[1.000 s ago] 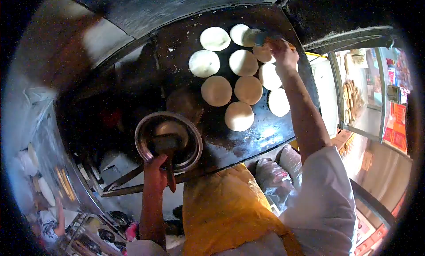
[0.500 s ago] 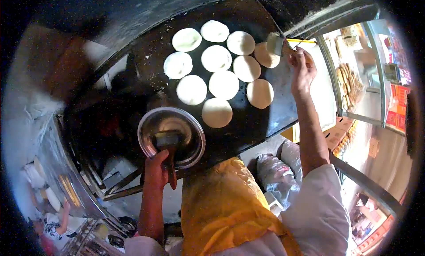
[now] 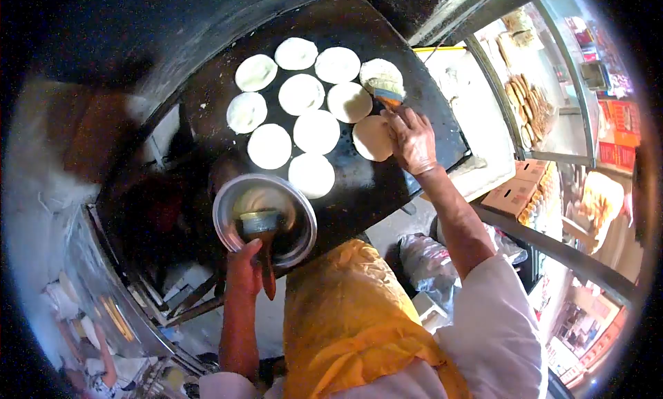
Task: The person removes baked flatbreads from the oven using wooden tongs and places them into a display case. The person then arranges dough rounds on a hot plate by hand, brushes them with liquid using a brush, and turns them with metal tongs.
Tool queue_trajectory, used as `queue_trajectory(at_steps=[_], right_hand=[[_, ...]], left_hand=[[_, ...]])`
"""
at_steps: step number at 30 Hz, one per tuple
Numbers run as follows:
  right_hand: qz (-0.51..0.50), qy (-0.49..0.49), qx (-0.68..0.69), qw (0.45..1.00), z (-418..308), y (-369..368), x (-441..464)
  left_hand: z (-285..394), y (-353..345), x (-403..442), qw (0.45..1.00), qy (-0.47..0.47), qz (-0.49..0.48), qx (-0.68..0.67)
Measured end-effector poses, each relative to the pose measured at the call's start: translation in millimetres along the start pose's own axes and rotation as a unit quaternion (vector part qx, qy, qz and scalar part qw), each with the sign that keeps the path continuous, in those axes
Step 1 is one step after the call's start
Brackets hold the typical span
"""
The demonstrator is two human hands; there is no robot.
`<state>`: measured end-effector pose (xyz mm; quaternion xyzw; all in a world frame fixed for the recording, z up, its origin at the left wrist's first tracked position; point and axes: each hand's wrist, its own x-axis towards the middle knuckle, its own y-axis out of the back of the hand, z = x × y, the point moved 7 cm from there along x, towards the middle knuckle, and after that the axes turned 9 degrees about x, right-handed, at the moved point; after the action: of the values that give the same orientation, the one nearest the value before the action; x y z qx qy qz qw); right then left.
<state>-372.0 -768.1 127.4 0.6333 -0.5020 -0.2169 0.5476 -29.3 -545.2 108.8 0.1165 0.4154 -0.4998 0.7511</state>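
Dark and flat, a griddle [image 3: 359, 192] fills the middle of my head view and runs up to 12 o'clock, with eleven pale flatbreads [image 3: 316, 132] spread over it. Toward 2 o'clock I have a glass case [image 3: 566, 133] with browned breads [image 3: 526, 109] inside; a cardboard box [image 3: 514, 188] sits at 4 o'clock. Plastic bags [image 3: 425, 261] lie at 5 o'clock, right of the yellow apron [image 3: 345, 309]. Another person's arm [image 3: 105, 351] shows near 8 o'clock.

Just up and right of centre, my right hand [image 3: 414, 142] has its grip closed around the handle of a flat brush [image 3: 389, 94]; the bristles touch the rightmost flatbread of the upper part [image 3: 380, 72]. Another flatbread [image 3: 369, 138] is partly covered by that hand.

At 8 o'clock from centre, my left hand [image 3: 243, 266] pinches the near rim of a metal bowl [image 3: 304, 223], thumb over the edge, the other fingers mostly hidden. Inside rests a second brush [image 3: 259, 223], its handle leaning out over the rim toward 6 o'clock.
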Motion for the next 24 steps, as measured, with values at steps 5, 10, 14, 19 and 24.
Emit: queue_trajectory(at_steps=[5,10,14,19,24], right_hand=[[0.087,0.062,0.022,0.994,-41,7,48],[-0.003,-0.016,0.047,0.999,-38,-24,68],[0.081,-0.044,0.026,0.995,-86,35,-23],[0.034,-0.084,0.025,0.996,-98,23,-101],[0.116,-0.091,0.022,0.989,-116,54,-104]], left_hand=[[0,13,-1,0.998,-0.043,0.018,0.044],[-11,40,-7,0.998,0.027,0.023,0.052],[8,23,-22,0.995,0.068,-0.006,0.072],[10,27,-2,0.999,0.019,-0.021,0.042],[25,24,6,0.995,-0.022,-0.028,0.096]])
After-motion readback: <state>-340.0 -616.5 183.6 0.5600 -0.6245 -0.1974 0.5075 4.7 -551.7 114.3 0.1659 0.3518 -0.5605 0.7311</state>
